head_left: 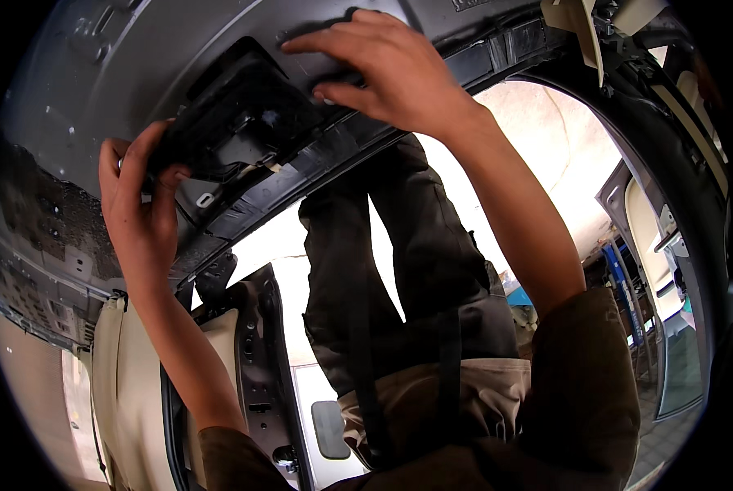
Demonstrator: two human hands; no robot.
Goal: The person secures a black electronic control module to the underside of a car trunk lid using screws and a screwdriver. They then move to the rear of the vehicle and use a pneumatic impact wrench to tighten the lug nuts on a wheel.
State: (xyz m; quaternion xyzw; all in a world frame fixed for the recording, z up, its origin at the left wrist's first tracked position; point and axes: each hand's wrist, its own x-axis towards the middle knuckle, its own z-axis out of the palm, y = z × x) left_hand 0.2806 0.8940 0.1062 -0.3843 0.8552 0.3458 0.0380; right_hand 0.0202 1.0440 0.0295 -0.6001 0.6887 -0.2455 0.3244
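Observation:
A black plastic box-like part [244,123] lies against the bare dark-grey metal car floor [162,49], just inside the door sill [326,155]. My left hand [141,176] grips its left end, fingers over the top edge and thumb at the near side. Beside the part's right end is my right hand [375,69], its index finger and thumb apart and nothing seen between them. Whether a fingertip of it touches the part or the floor, I cannot tell. A small pale oval slot [205,199] shows in the metal near my left thumb.
My legs [399,245] in dark trousers stand outside the sill. At the lower left are a beige trim panel [129,376] and a dark door-frame pillar [260,368]. An open car door [661,270] stands at the right, with a beige trim piece [579,33] at the top right.

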